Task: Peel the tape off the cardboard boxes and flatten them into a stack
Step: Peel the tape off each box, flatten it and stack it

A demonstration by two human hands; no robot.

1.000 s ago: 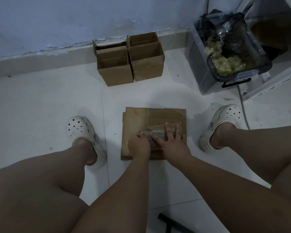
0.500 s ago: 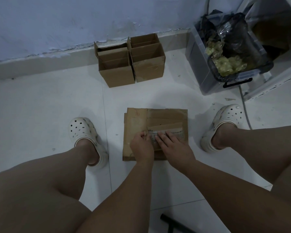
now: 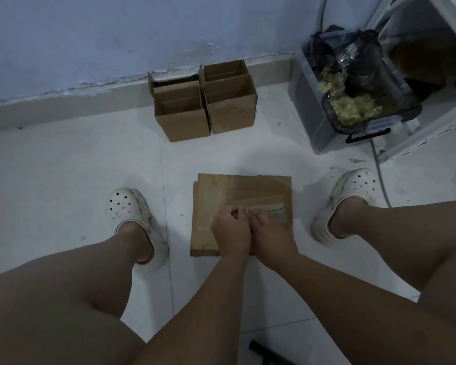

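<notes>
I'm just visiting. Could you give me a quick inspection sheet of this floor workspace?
Surface: white tiled floor, small scraps near the bin.
Job's things: flattened cardboard stack at centre, tape strip on top; open boxes by the wall.
Clutter: dark object at the bottom edge.
Hands: left hand and right hand meet at the tape strip's end, fingers curled on it.
Cables: one cable beside the right clog.
Surroundings: bin holding wadded tape, white rack, blue wall.

Dim room: white tiled floor (image 3: 63,167), peeling blue wall (image 3: 116,35), white metal shelf (image 3: 429,135) at right.
</notes>
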